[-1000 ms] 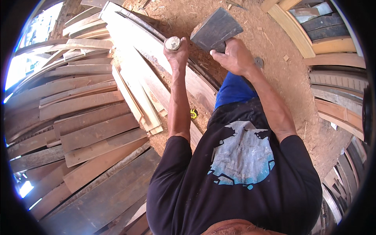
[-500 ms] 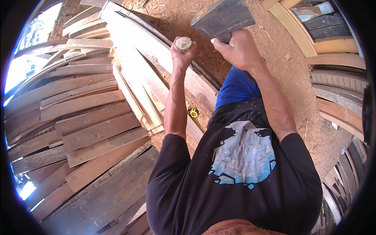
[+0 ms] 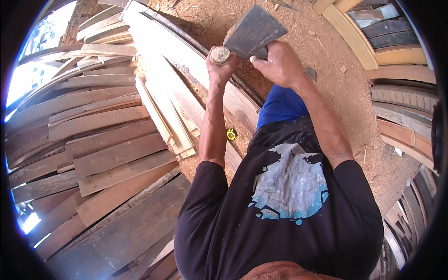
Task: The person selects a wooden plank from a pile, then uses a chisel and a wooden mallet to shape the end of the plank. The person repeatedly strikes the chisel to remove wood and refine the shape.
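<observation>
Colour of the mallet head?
The mallet head is dark grey with paler scuffs; head view.

Mallet: block head, dark wood by look, matt, scuffed. Tool handle: pale round end, rough, worn. Plank: bare wood, smooth-looking. Stacked boards: wood, dull, weathered. Tape measure: case plastic-looking. Shirt: matt cloth, creased, dusty. Trousers: blue cloth. Ground: rough, wood shavings.

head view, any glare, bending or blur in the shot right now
Head view: glare burns out the bright opening at upper left and whitens the long pale board; head view: fisheye distortion bows the planks at left; head view: the right hand and dark mallet look fairly sharp.
</observation>
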`<state>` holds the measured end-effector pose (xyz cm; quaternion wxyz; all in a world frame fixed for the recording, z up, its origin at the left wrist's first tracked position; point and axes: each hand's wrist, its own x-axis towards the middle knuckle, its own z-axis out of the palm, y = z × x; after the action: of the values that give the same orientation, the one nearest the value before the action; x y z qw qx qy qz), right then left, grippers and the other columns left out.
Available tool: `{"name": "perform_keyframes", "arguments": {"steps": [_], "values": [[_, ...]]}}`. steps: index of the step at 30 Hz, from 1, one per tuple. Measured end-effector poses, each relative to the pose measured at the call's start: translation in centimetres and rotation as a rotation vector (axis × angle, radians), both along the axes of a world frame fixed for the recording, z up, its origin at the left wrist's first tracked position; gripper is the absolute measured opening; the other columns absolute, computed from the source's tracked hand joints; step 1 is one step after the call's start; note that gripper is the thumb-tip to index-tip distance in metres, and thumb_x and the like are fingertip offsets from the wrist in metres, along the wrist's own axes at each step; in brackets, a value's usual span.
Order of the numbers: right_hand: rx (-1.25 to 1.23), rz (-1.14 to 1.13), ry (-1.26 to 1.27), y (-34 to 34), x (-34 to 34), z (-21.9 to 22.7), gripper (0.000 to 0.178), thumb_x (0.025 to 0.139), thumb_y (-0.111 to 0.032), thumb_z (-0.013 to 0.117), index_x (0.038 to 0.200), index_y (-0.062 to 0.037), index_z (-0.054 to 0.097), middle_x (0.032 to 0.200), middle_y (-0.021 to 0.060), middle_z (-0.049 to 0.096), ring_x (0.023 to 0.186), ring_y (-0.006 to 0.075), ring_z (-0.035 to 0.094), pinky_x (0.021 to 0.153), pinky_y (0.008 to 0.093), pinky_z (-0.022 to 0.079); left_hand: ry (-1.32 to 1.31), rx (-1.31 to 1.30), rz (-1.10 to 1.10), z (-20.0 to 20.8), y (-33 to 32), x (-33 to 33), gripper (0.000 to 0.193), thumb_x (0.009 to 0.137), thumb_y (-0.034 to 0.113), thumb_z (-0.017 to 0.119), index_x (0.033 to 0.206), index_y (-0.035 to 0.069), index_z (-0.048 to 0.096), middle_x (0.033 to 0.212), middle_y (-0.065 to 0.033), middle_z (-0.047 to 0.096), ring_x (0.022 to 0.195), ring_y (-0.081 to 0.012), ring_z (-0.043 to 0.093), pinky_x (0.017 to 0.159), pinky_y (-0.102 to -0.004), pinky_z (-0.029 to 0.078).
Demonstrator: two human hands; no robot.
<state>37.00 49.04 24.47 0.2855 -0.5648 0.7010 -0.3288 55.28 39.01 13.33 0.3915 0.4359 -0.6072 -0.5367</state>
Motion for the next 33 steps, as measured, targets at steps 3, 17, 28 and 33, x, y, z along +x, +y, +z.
{"name": "perform_keyframes", "arguments": {"steps": [3, 17, 28, 33], "values": [[-0.107, -0.049, -0.062, 0.3, -1.1, 1.4, 0.037, 0.082, -0.029, 0.070, 0.105, 0.0000, 0.068, 0.097, 0.0234, 0.070, 0.091, 0.0414, 0.067, 0.082, 0.0446, 0.053, -0.065, 0.001, 0.020, 0.9, -0.1, -0.3, 0.019, 0.080, 0.007, 0.074, 0.088, 0.006, 0.057, 0.077, 0.0023, 0.062, 0.072, -0.0065, 0.059, 0.066, -0.0238, 0.048], [-0.269, -0.135, -0.206, 0.4, -2.6, 2.8, 0.037, 0.084, -0.028, 0.071, 0.110, -0.0019, 0.067, 0.097, 0.0196, 0.071, 0.089, 0.0346, 0.068, 0.082, 0.0404, 0.053, -0.161, 0.022, -0.068, 0.5, 0.4, -0.5, 0.020, 0.079, 0.008, 0.076, 0.088, 0.008, 0.059, 0.079, 0.0024, 0.064, 0.073, -0.0074, 0.059, 0.066, -0.0255, 0.049], [0.164, 0.129, 0.269, -0.8, 0.4, -1.4, 0.027, 0.080, -0.026, 0.069, 0.089, -0.0007, 0.067, 0.082, 0.0235, 0.068, 0.080, 0.0442, 0.065, 0.074, 0.0490, 0.053, -0.366, -0.142, -0.186, -0.4, 1.9, -1.0, 0.020, 0.077, 0.014, 0.075, 0.094, 0.005, 0.072, 0.090, -0.0111, 0.075, 0.085, -0.0167, 0.072, 0.074, -0.0326, 0.056], [-0.007, 0.040, 0.083, -0.2, 1.2, -2.6, 0.028, 0.081, -0.026, 0.068, 0.092, -0.0007, 0.067, 0.083, 0.0224, 0.068, 0.080, 0.0445, 0.065, 0.075, 0.0486, 0.053, -0.031, -0.067, -0.176, -1.2, 2.1, -0.1, 0.024, 0.083, 0.006, 0.074, 0.106, 0.000, 0.067, 0.101, -0.0042, 0.073, 0.087, -0.0098, 0.065, 0.077, -0.0284, 0.055]]}}
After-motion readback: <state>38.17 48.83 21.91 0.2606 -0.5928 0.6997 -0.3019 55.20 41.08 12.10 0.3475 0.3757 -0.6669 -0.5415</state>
